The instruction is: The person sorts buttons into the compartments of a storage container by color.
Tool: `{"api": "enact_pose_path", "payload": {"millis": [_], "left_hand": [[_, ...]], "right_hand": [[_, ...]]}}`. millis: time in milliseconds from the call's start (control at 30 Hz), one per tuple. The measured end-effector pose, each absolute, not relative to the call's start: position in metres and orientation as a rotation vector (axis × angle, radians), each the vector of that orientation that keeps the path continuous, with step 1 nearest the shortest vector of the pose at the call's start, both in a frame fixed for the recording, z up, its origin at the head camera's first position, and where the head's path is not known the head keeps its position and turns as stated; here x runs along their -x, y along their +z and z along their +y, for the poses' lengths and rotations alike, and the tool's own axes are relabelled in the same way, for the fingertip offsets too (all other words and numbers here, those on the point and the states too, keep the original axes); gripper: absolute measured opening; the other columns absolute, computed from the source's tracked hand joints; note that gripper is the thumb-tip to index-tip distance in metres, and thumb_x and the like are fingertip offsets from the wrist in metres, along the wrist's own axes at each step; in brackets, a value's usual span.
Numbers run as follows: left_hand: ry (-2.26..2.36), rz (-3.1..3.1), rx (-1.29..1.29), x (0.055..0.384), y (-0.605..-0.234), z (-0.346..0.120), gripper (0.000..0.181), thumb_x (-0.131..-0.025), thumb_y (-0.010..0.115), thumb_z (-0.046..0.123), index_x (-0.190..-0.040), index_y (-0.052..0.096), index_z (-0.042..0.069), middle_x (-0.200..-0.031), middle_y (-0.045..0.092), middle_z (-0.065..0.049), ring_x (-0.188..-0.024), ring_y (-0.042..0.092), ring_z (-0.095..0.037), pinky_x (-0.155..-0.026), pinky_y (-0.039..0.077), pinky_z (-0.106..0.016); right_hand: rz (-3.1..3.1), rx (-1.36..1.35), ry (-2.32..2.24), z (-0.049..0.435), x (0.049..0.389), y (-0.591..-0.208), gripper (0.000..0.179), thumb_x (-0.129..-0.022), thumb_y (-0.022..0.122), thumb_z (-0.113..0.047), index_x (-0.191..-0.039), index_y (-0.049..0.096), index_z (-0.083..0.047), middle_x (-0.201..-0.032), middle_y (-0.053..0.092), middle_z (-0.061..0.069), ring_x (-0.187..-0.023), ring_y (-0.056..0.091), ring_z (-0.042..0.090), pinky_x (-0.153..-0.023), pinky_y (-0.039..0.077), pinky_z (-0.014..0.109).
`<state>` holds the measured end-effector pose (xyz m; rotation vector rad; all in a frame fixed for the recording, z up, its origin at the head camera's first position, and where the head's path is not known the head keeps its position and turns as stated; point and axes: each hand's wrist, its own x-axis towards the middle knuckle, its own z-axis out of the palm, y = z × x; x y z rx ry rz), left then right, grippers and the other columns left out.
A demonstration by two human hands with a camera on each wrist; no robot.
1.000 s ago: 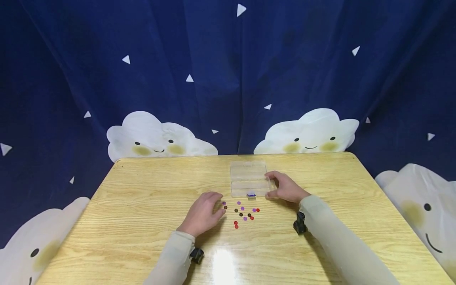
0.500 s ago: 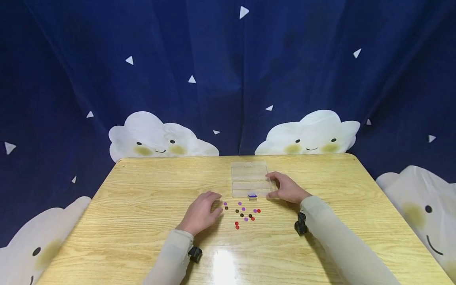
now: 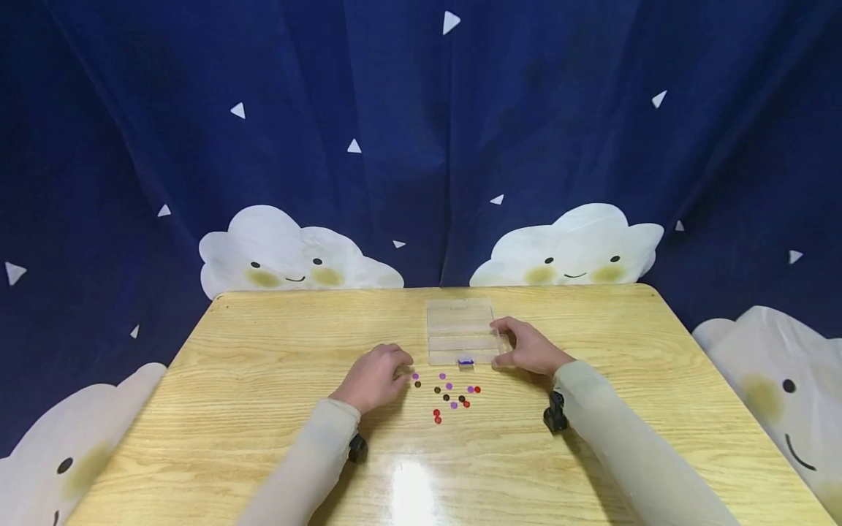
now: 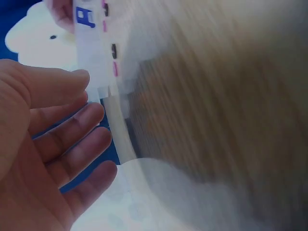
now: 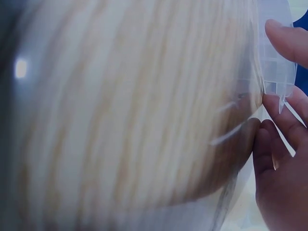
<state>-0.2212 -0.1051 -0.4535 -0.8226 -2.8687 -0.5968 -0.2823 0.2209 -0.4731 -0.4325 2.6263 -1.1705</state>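
White glare and soft shadows on the tabletop [image 3: 276,343], both wrist views hazy and blurry.

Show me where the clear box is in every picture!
Head: the clear box is just right of center, below the middle.
Left wrist: clear box, upper left.
Right wrist: clear box, upper right.
Shared landmark: the right hand, at the box in all three.
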Motion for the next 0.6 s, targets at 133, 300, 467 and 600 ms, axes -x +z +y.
{"api": "enact_pose_path", "payload": {"millis": [133, 300, 467, 600], "left_hand": [[-0.53, -2.897, 0.862, 0.2241, -0.4511, -0.1063, 0.023, -0.087, 0.074, 0.013, -0.109, 0.074, 0.009, -0.104, 0.072, -0.004, -0.096, 0.067, -0.021, -0.084, 0.058, -0.036], [-0.437, -2.912, 0.902, 0.2261, -0.4517, -0.107, 0.022, -0.086, 0.075, 0.014, -0.108, 0.074, 0.011, -0.103, 0.071, -0.002, -0.095, 0.066, -0.019, -0.082, 0.057, -0.033], [-0.465, -2.934, 0.903, 0.2281, -0.4522, -0.1064, 0.024, -0.088, 0.073, 0.015, -0.111, 0.073, 0.01, -0.107, 0.071, -0.002, -0.098, 0.066, -0.021, -0.086, 0.057, -0.036], [-0.628, -2.958, 0.902, 0.23, -0.4512, -0.1038, 0.025, -0.091, 0.07, 0.014, -0.115, 0.071, 0.006, -0.11, 0.07, -0.006, -0.102, 0.066, -0.023, -0.091, 0.056, -0.038]], "right_hand": [[2.63, 0.432, -1.17, 0.2207, 0.2831, -0.4735, 0.074, -0.075, 0.085, -0.016, -0.138, 0.048, -0.002, -0.138, 0.056, 0.018, -0.134, 0.047, 0.038, -0.116, 0.033, 0.056], [2.623, 0.427, -1.181, 0.2204, 0.2829, -0.4734, 0.073, -0.075, 0.085, -0.014, -0.137, 0.048, -0.002, -0.136, 0.057, 0.018, -0.131, 0.049, 0.036, -0.115, 0.034, 0.055], [2.631, 0.436, -1.157, 0.2209, 0.2835, -0.4743, 0.075, -0.075, 0.085, -0.017, -0.138, 0.048, -0.002, -0.14, 0.054, 0.018, -0.135, 0.047, 0.038, -0.116, 0.033, 0.056], [2.63, 0.445, -1.16, 0.2206, 0.2826, -0.4727, 0.075, -0.075, 0.085, -0.018, -0.139, 0.047, -0.002, -0.139, 0.054, 0.019, -0.135, 0.047, 0.039, -0.116, 0.033, 0.057]]}}
